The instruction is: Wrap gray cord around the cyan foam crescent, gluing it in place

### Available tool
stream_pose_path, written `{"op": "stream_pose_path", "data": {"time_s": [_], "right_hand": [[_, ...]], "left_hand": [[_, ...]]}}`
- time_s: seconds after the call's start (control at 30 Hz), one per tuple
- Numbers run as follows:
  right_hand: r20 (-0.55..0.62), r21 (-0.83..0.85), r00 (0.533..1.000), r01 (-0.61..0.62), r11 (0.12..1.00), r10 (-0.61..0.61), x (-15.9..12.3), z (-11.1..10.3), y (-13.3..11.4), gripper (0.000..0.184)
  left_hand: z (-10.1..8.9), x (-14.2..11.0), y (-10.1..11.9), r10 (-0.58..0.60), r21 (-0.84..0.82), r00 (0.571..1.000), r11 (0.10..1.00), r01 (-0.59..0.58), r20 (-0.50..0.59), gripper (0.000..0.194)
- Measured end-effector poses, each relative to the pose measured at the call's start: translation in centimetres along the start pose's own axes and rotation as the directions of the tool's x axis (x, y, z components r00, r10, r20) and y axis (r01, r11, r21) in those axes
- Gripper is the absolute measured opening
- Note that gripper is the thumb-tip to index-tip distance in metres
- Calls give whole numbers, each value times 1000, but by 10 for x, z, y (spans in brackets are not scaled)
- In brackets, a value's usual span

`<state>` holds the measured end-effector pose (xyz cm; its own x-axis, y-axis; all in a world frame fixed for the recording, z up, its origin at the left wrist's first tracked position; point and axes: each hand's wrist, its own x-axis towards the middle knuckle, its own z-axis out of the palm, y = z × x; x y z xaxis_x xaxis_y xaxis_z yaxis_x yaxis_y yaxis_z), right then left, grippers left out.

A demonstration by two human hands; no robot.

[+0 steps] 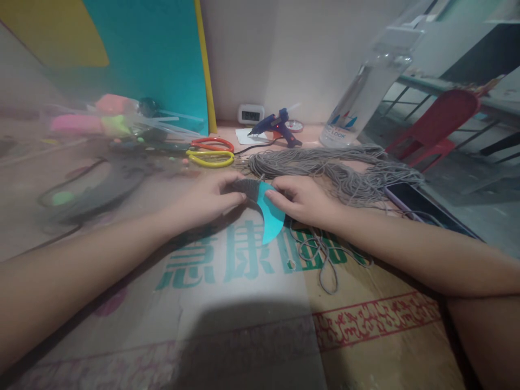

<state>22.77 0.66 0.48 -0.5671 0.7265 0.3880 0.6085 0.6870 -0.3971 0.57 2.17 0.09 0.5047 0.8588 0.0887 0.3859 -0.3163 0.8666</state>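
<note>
Pinching one turquoise crescent [272, 216]: right hand [304, 199] | its gray, seemingly cord-wrapped end [251, 188]: left hand [213, 197] | one glue gun [279, 127], one clock [251, 114]

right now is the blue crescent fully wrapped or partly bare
Partly bare: grey cord covers the end at the left hand, but the blue crescent shows uncovered at the right hand.

Turquoise and grey crescent [270, 214], grey cord [357, 168], red and yellow scissor handles [211, 154], cardboard [353, 284] printed green and red.
</note>
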Motion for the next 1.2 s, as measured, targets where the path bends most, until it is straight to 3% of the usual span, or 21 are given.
{"op": "stream_pose_path", "data": {"time_s": [0.4,0.63,0.77,0.87,0.93,1.07,1.2], "right_hand": [[-6,27,1000,14,1000,-14,0,-1,1,30],[-40,72,995,-86,994,89,1,-1,-1,32],[-39,128,978,-197,972,204,1,-1,1,34],[-25,156,975,-215,964,222,1,-1,2,35],[-5,193,971,-232,953,238,1,-1,1,35],[56,296,954,-297,908,293,1,-1,-4,35],[99,336,961,-275,901,257,0,-3,-11,34]], "left_hand": [[-1,-1,0,-89,-20,996,996,90,27,14],[2,-2,1,146,154,983,980,-128,-113,26],[-1,-3,6,306,412,911,894,-176,-275,28],[-4,-3,8,430,585,874,778,-231,-227,14],[-5,-3,7,468,654,868,712,-257,-168,15],[-6,-3,3,495,708,861,648,-280,-113,19],[-6,-3,2,511,749,855,599,-282,-87,19]]}}
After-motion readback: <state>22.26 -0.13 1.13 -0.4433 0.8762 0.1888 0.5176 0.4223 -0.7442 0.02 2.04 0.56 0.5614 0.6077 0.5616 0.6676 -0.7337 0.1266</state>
